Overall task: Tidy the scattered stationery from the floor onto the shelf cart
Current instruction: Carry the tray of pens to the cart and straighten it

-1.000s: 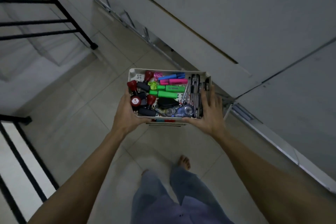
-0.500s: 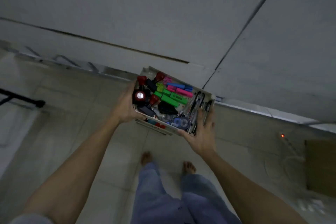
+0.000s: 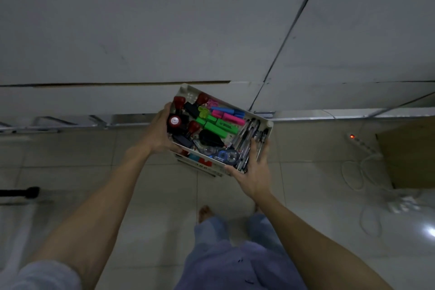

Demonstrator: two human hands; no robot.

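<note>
I hold a white plastic tray at chest height above the tiled floor, tilted clockwise. It is full of stationery: green highlighters, pink and blue highlighters, red-topped stamps, a black tape dispenser, a blue correction tape and several pens. My left hand grips the tray's left side. My right hand grips its near right corner, fingers over the pens. The shelf cart is not in view.
A grey wall with a metal rail along its base fills the upper half. A power strip with a red light and white cables lies at the right beside a cardboard box. My bare feet stand on the tiles below the tray.
The view has swung to the right: the black railing left the frame, and the power strip and cardboard box came in at the right. The tray has tilted further clockwise; both hands keep their grip.
</note>
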